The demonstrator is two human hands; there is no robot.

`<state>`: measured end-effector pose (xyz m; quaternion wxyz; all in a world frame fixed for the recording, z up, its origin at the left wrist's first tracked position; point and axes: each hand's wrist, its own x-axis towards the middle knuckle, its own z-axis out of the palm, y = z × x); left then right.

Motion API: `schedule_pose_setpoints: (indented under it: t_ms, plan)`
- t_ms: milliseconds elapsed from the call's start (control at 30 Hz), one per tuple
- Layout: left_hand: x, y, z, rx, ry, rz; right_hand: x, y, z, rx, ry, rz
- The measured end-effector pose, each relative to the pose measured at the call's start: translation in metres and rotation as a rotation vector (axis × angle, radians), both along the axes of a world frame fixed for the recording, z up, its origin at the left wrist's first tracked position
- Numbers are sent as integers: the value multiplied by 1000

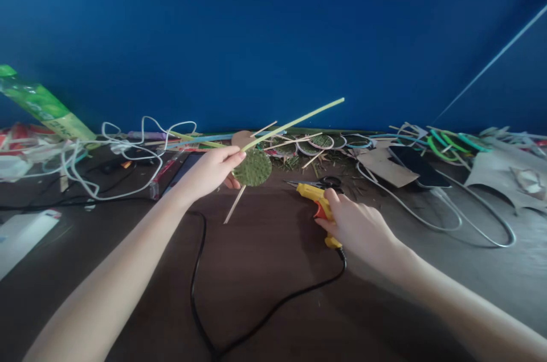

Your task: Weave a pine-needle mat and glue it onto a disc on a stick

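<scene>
My left hand [216, 171] is closed on a yellow-green strip [299, 120] and a round disc [255, 169] covered in green, grass-like bits. The strip slants up to the right across the disc's top edge. A thin wooden stick [235, 204] shows below the disc; whether it is attached cannot be made out. My right hand [361, 225] grips a yellow hot glue gun [308, 191] with an orange trigger, its nozzle pointing left toward the disc but apart from it. Behind the gun lie scissors [330, 182] with dark handles.
The gun's black cord [273, 313] loops over the dark table [265, 259]. Rings [314, 144], sticks and green scraps line the back by a blue wall [273, 37]. White cable [81, 179] and a green bottle [47, 105] are left; a phone [419, 167] and cardboard [384, 165] right.
</scene>
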<state>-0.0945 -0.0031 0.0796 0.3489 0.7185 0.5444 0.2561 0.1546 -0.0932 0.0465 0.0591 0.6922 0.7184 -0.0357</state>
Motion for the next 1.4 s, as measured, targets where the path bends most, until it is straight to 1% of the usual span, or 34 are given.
schedule_pose_setpoints:
  t_ms: [133,233,300,367,500,567,667,733,800,900,967,1033,1167,1200,1233,1300,1400]
  plan:
    - [-1,0,1,1,2,3,7,1,-6,42,106,12]
    - [-1,0,2,19,15,0,14,2,-13,77,194,66]
    - [-1,0,2,25,12,-5,17,3,-18,72,272,83]
    - [-2,0,2,23,4,-12,19,4,-20,50,308,43]
    - [-2,0,2,21,-11,-20,21,5,-20,7,204,-76]
    - [-2,-1,3,24,-18,-20,21,6,-18,-3,159,-87]
    - [-2,-2,4,35,-29,-11,22,8,-18,-31,179,-66]
    - [-2,-3,6,45,-37,-3,24,10,-19,-47,248,-39]
    - [-2,-3,8,65,-39,5,27,14,-20,-32,367,-25]
    - [-3,-4,11,83,-66,9,32,19,-20,-30,647,-45]
    - [-3,-4,12,82,-90,12,35,23,-15,-72,852,-71]
    - [-4,-2,13,85,-107,29,36,29,-7,-66,1018,-99]
    - [-7,0,11,116,-98,61,35,44,14,166,1356,-150]
    - [-7,0,11,124,-84,57,35,48,19,179,1433,-135]
    - [-7,0,11,130,-73,49,35,52,24,165,1484,-121]
    - [-6,-2,12,136,-66,31,34,59,33,77,1548,-84]
    - [-4,-5,16,128,-86,17,32,64,43,-25,1561,13]
